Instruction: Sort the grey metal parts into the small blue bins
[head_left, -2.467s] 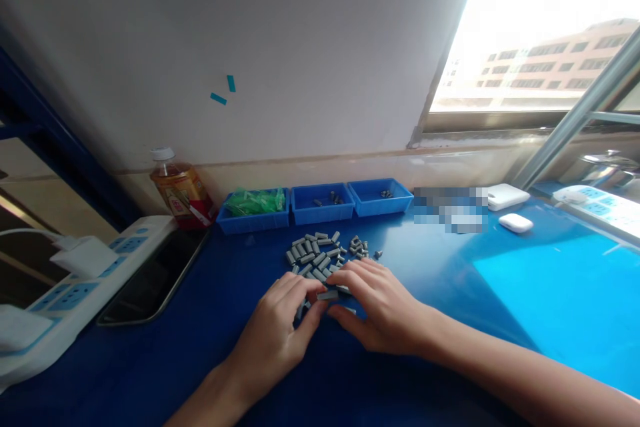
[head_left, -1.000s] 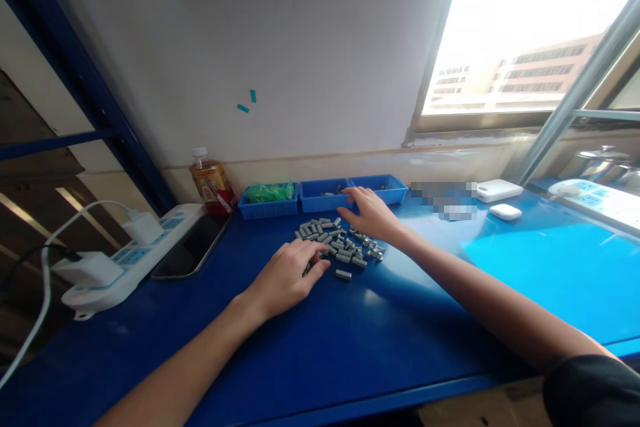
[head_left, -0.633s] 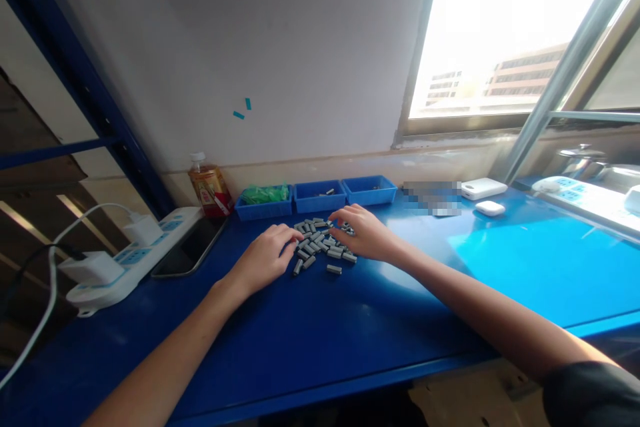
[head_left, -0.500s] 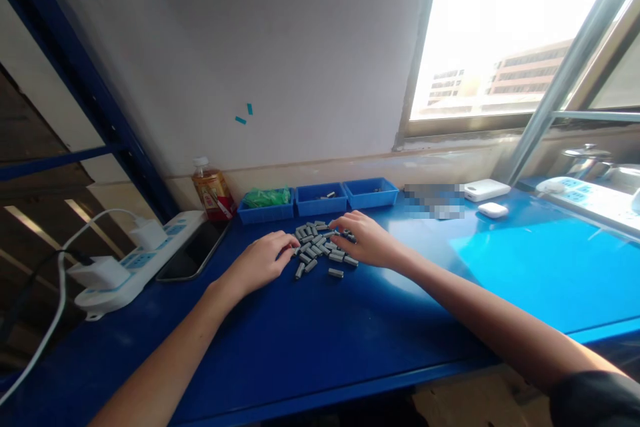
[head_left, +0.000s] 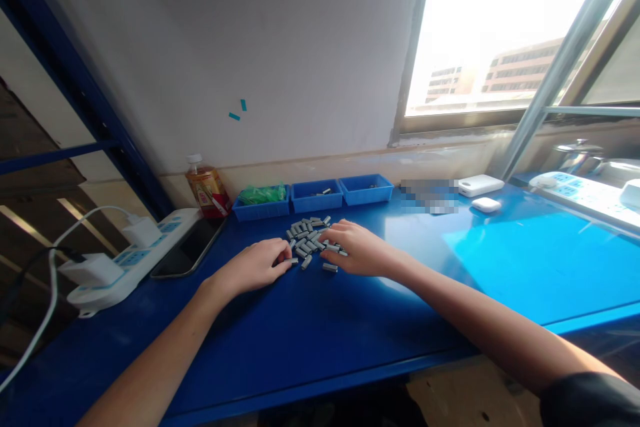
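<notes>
A loose pile of small grey metal cylinders (head_left: 306,244) lies on the blue tabletop (head_left: 300,340) between my hands. At the pile's left edge, my left hand (head_left: 257,265) has its thumb and fingers closed at one metal cylinder (head_left: 294,261), whose end shows past the fingertips. My right hand (head_left: 356,249) is over the pile's right side, thumb and fingers apart, with the fingertips touching or just above the cylinders. It hides part of the pile. One single cylinder (head_left: 330,267) lies in front, just below the right thumb.
Behind the pile stand three blue bins: one with green plastic (head_left: 261,212), one with a few metal pieces (head_left: 317,202), one at right (head_left: 367,195). Left are a drink bottle (head_left: 207,190), phone (head_left: 190,250) and power strip (head_left: 105,287). White devices (head_left: 481,185) sit at right.
My left hand has moved slightly down and away from the pile, a cylinder at its fingertips. My right hand has lowered over the pile's right side. The view has shifted slightly.
</notes>
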